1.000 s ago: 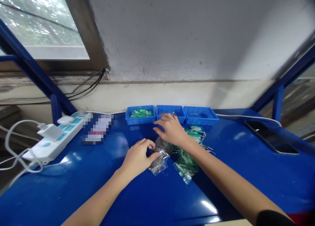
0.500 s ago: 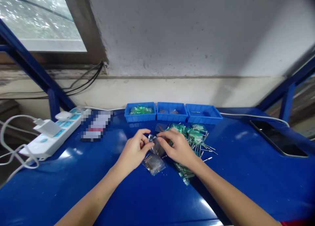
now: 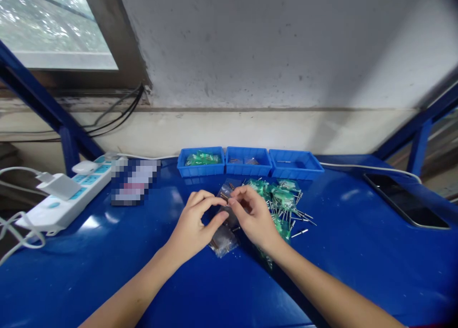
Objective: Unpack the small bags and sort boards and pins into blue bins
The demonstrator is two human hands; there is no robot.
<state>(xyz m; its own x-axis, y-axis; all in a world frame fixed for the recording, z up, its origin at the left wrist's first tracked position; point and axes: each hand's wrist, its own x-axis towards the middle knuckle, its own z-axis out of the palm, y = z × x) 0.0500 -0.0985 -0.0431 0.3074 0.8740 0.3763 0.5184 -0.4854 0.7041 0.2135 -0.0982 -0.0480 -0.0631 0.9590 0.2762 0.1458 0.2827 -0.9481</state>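
My left hand (image 3: pixel 198 221) is curved over the middle of the table, its thumb and forefinger apart and the fingertips close to my right hand. The fingers of my right hand (image 3: pixel 255 218) are pinched on what looks like the edge of a small clear plastic bag (image 3: pixel 231 218), mostly hidden behind the hands. Below it lies a clear bag of brownish pins (image 3: pixel 223 242). More brownish pins (image 3: pixel 225 194) show just behind the fingertips. Right of the hands is a pile of green bags (image 3: pixel 284 199) with loose metal pins (image 3: pixel 299 233).
Three blue bins stand along the back: the left bin (image 3: pixel 182 169) with green bags, the middle bin (image 3: pixel 246 170) with clear bags, the right bin (image 3: pixel 296 173) with a pin. A power strip (image 3: pixel 67 206) and blurred-out object (image 3: pixel 136 182) lie left; a phone (image 3: pixel 404 201) lies right.
The small clear bag between my hands has dropped lower and is more hidden. My left thumb and forefinger have spread apart. The view has shifted slightly.
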